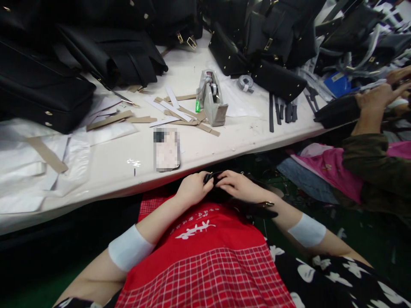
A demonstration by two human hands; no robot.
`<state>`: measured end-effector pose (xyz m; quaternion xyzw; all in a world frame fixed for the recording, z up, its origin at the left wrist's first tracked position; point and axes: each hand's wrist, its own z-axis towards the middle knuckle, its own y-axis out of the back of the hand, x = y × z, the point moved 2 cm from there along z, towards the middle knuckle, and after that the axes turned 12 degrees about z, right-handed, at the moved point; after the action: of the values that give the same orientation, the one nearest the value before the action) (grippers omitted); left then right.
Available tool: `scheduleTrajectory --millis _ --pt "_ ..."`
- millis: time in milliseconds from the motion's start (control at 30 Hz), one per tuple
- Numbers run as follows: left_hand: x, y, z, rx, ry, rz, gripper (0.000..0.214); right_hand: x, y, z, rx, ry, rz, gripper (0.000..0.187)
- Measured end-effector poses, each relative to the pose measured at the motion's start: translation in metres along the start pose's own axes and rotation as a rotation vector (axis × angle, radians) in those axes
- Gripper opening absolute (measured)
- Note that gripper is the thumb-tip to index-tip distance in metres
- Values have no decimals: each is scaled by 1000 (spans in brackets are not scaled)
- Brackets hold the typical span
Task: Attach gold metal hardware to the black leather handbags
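A black leather handbag point(256, 208) with gold-coloured fittings lies on the lap, just below the table's front edge. Much of it is hidden by my arms and hands. My left hand point(193, 187) is closed on its upper edge, where a small dark part shows between thumb and fingers. Close beside it, my right hand point(236, 185) has its fingers bent and pressed together against the same dark piece. The fingertips are partly hidden, so the exact spot gripped there is unclear.
A white table point(205, 147) carries a tape dispenser point(215, 100), a phone point(167, 149), paper and brown strips point(180, 111), and a tape roll point(245, 83). Several black handbags point(125, 55) crowd the back. At the right, another person's hands point(375, 100) hold a black piece.
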<state>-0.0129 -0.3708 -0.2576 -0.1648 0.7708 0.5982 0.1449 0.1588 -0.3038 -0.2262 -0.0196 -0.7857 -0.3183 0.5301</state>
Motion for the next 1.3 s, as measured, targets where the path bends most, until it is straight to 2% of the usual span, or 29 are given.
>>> scheduleTrajectory --millis 100,167,200,267,333,433,500,600,733,1000,1133,1233,1300 --pt "4 4 -2 -2 -7 21 38 -1 31 -26 -104 -275 633 77" --pt "6 6 -4 5 -2 49 39 0 42 -45 -171 -403 844 93" --pt "7 8 -5 6 0 63 40 1 44 -53 -220 -406 856 89" --pt "7 13 -7 -23 8 87 45 4 39 -64 -308 -351 748 68" --pt "4 21 -8 -123 19 80 48 7 26 -67 -339 -318 612 49" --pt "-9 34 -9 -266 -49 -75 35 12 8 -62 -312 -319 525 39" --pt "-20 39 -6 -220 -127 -281 27 15 3 -58 -273 -289 492 38" --pt "-34 43 -1 -62 -161 -539 25 19 3 -53 -208 -249 421 36" --pt "-40 48 4 -19 -169 -647 27 23 6 -51 -159 -228 321 38" --pt "-47 52 10 -19 -224 -592 18 36 6 -48 -167 -171 123 34" --pt "-49 47 7 -189 -272 -514 16 36 4 -47 -176 -161 202 35" --pt "-48 40 2 -303 -310 -360 18 34 0 -46 -156 -174 335 34" --pt "-48 37 -1 -337 -333 -229 19 32 -4 -45 -148 -198 403 34"
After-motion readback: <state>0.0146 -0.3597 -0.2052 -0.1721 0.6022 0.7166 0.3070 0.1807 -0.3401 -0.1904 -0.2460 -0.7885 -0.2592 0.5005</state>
